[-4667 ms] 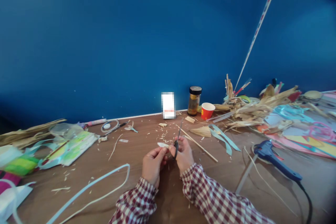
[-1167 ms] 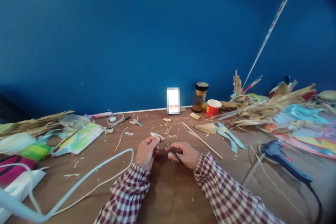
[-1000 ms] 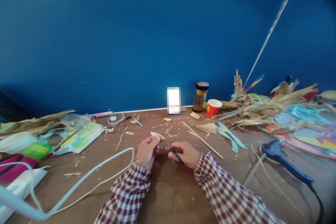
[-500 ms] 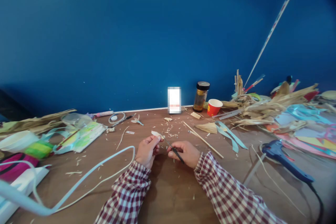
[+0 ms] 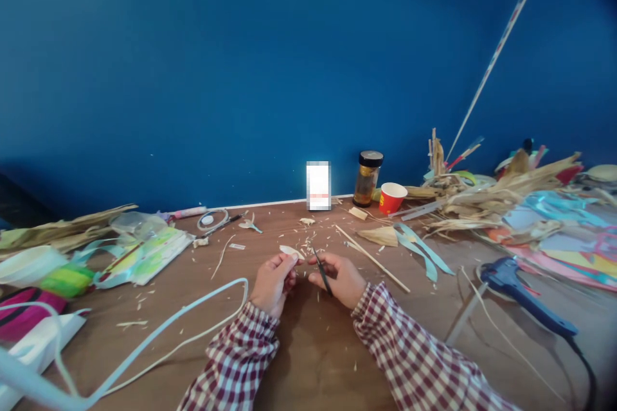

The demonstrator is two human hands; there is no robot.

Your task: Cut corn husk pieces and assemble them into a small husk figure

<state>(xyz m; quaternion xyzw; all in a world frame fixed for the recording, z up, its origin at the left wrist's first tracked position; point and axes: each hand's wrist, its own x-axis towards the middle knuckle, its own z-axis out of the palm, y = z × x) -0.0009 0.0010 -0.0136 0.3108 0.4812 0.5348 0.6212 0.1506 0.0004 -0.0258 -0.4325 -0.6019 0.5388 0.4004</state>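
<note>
Pinched between the thumb and fingers of my left hand [image 5: 273,282] is a small pale leaf-shaped piece [image 5: 290,250], which looks like dried husk. My right hand [image 5: 343,279] is closed around a slim dark tool [image 5: 324,277] with a narrow tip pointing up and away; whether it is a knife or scissors I cannot make out. The tool's tip is just right of the pale piece, with a small gap between them. Pale clippings [image 5: 308,241] lie scattered on the table beyond both hands.
A blue glue gun [image 5: 523,292] lies at right, near light-blue ribbon [image 5: 419,247] and a thin stick [image 5: 373,260]. Behind stand a red paper cup [image 5: 393,198] and a dark-lidded jar [image 5: 368,178]. Dried husks [image 5: 496,202] heap at right. A white cable [image 5: 168,321] loops at left.
The dark tool has swung more upright, and its tip has moved right, away from the pale piece. Both hands keep their grips; the view has shifted slightly.
</note>
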